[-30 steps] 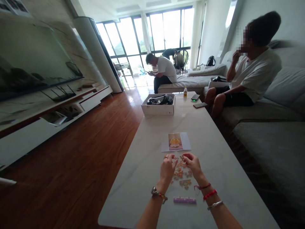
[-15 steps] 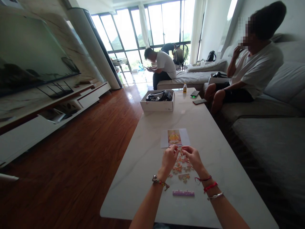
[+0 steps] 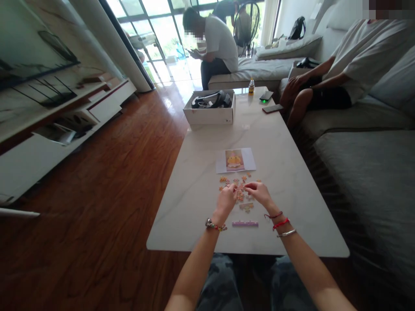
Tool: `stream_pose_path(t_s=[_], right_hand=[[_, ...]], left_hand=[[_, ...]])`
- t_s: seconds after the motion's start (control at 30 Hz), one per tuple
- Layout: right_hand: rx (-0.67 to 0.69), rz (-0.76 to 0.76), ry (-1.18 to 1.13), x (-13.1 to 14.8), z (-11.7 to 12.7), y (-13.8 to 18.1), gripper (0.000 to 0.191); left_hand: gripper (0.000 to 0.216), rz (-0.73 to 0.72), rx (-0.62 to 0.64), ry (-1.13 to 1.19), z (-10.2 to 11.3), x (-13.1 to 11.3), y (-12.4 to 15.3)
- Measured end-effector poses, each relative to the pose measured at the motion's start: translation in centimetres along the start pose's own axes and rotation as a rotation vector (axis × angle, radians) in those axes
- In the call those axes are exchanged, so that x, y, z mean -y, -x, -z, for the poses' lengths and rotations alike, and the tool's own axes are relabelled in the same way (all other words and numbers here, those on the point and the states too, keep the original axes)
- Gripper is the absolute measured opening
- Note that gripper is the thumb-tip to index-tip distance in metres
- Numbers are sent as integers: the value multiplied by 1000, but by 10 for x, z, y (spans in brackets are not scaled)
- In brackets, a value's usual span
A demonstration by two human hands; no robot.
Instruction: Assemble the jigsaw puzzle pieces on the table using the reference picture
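Small pink and orange jigsaw pieces lie scattered on a pale marble table. My left hand and my right hand hover close together over them, fingers pinched at a piece between the two hands. A printed picture sheet showing a yellow figure lies just beyond the pieces. A joined purple strip of pieces sits near the table's front edge, between my wrists.
A white open box with dark gear stands farther up the table, with a small bottle and two phones beyond. One person sits on the grey sofa at right, another at the far end. Wooden floor lies left.
The camera has tilted down and back, so my lap and the table's front edge now show. My hands have stayed pinched together over the pieces.
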State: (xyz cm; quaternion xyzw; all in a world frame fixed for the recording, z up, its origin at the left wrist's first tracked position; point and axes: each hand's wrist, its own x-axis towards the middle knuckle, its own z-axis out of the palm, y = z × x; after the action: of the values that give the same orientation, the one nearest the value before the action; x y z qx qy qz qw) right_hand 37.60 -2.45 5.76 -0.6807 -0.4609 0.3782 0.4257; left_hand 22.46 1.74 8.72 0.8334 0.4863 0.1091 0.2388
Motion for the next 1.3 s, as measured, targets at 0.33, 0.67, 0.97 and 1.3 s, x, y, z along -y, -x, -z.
stream_pose_path(t_s=[0.33, 0.67, 0.97, 1.3], right_hand=[[-66, -35, 439, -22, 9, -1, 15], [-71, -33, -17, -29, 11, -7, 20], [-325, 139, -246, 49, 53, -28, 30], [-282, 179, -223, 51, 45, -29, 28]], left_hand=[[21, 110, 75, -127, -12, 21, 1], [18, 154, 34, -34, -18, 35, 7], [21, -21, -221, 3, 36, -5, -38], [21, -78, -256, 25, 52, -22, -40]])
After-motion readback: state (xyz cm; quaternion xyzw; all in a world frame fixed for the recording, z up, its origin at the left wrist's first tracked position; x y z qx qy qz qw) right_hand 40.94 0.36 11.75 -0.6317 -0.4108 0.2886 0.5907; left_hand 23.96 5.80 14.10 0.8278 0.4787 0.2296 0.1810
